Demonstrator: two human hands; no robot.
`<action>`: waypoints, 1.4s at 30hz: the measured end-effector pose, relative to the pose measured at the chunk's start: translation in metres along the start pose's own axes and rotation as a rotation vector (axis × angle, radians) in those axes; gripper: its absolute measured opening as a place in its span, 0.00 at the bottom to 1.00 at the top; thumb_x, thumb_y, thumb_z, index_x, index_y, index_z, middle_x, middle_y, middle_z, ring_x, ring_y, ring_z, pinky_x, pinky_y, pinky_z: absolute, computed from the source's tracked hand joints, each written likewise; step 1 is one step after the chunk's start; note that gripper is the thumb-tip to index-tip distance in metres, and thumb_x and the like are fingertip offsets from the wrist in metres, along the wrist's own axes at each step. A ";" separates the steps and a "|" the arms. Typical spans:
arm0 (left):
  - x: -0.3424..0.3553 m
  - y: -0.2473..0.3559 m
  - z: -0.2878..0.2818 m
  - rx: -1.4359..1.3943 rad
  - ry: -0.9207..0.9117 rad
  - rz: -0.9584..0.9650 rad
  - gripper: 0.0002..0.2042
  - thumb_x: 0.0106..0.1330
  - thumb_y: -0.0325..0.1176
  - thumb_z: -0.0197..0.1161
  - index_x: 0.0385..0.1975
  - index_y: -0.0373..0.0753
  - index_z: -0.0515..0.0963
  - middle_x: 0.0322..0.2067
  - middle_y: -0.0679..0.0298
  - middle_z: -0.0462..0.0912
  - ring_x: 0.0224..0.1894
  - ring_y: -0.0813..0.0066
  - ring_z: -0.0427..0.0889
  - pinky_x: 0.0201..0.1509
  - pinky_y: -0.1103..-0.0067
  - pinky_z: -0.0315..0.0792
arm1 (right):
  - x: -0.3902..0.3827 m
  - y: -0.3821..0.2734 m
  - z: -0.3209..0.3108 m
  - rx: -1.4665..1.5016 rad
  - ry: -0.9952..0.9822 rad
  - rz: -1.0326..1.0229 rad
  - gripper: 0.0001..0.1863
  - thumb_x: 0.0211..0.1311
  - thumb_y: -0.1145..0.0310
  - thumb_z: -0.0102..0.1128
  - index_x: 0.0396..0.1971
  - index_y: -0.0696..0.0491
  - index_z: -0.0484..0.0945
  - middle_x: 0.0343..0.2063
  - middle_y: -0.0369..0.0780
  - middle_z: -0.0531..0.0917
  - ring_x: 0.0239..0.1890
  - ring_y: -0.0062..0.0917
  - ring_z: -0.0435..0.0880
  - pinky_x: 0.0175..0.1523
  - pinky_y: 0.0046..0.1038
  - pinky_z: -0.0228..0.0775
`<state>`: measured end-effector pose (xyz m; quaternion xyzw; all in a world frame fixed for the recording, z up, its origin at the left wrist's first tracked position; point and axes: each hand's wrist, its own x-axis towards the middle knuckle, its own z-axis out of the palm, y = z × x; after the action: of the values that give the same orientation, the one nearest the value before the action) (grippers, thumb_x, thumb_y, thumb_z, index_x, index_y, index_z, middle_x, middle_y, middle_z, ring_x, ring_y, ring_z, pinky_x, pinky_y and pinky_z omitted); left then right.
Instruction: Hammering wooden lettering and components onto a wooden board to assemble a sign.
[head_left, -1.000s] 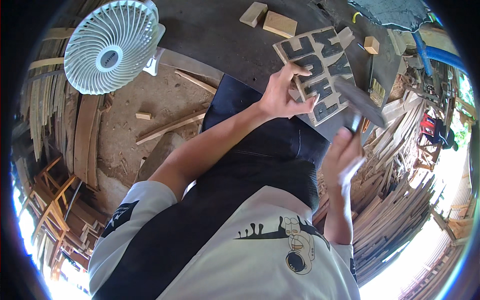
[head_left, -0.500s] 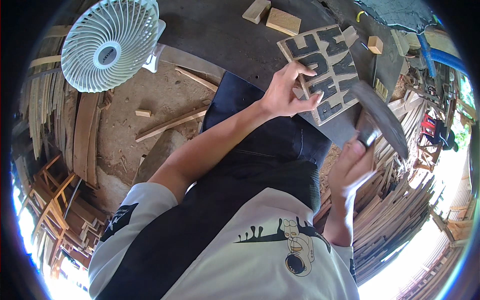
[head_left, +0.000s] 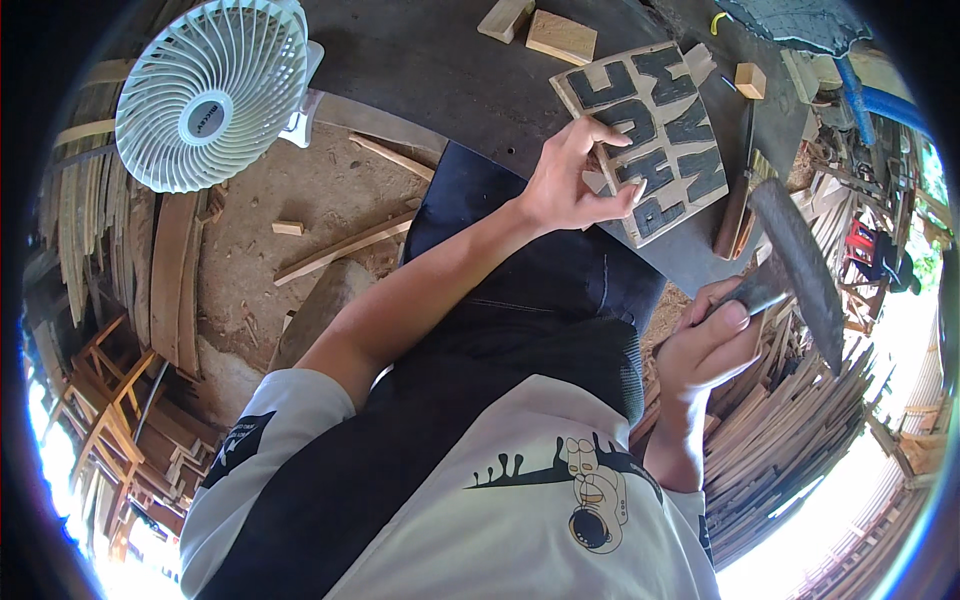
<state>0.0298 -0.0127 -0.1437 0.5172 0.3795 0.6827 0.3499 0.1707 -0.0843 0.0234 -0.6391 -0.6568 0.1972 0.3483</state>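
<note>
My left hand [head_left: 572, 182] grips the near-left edge of a rectangular wooden board [head_left: 690, 128], its fingers and thumb lying over the face. Large dark raised letters cover that face. The board rests tilted on the dark tabletop, and its underside is hidden. To the right of the board and apart from it, my right hand [head_left: 712, 348] is wrapped around the handle of a hammer [head_left: 803, 262]. The hammer's long, dark, slightly curved head points away from the board.
Small wood blocks [head_left: 562, 36] lie on the dark table [head_left: 400, 75] beyond the board. A brown-handled tool [head_left: 735, 225] lies just right of it. A white fan [head_left: 210, 110] stands at the left. Stacked wood strips [head_left: 790, 440] fill the right side, and a blue pipe [head_left: 885, 108] is at the far right.
The hammer and my right hand have swung away from the board, to the right and down. My left hand keeps its grip on the board, which has barely moved.
</note>
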 end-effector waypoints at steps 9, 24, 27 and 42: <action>-0.002 0.001 -0.004 0.099 -0.029 0.020 0.25 0.48 0.33 0.74 0.45 0.35 0.71 0.36 0.56 0.77 0.33 0.67 0.82 0.32 0.76 0.79 | 0.003 0.018 0.009 -0.335 -0.190 -0.139 0.14 0.71 0.62 0.52 0.36 0.59 0.73 0.19 0.50 0.79 0.22 0.49 0.81 0.26 0.41 0.70; 0.002 0.001 0.000 0.044 0.020 0.025 0.26 0.46 0.36 0.77 0.44 0.35 0.72 0.36 0.57 0.77 0.32 0.70 0.82 0.31 0.77 0.77 | 0.006 -0.001 -0.001 -0.139 -0.097 -0.047 0.14 0.71 0.63 0.51 0.41 0.61 0.74 0.20 0.51 0.79 0.23 0.51 0.81 0.25 0.41 0.70; -0.001 -0.002 -0.001 0.039 0.001 0.026 0.26 0.46 0.35 0.77 0.44 0.36 0.72 0.36 0.56 0.77 0.35 0.68 0.83 0.32 0.76 0.78 | 0.010 0.012 0.008 -0.285 -0.165 -0.132 0.13 0.71 0.63 0.51 0.37 0.60 0.73 0.20 0.52 0.79 0.23 0.51 0.81 0.24 0.41 0.69; -0.003 0.003 -0.012 0.208 -0.042 0.116 0.33 0.44 0.39 0.80 0.49 0.36 0.70 0.36 0.57 0.78 0.34 0.70 0.83 0.36 0.77 0.78 | 0.004 0.033 0.025 -0.296 -0.306 -0.174 0.13 0.71 0.63 0.51 0.35 0.60 0.72 0.18 0.47 0.77 0.21 0.45 0.80 0.24 0.39 0.68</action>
<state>0.0185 -0.0182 -0.1442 0.5859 0.4105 0.6478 0.2619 0.1763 -0.0727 -0.0157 -0.5870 -0.7762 0.1626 0.1629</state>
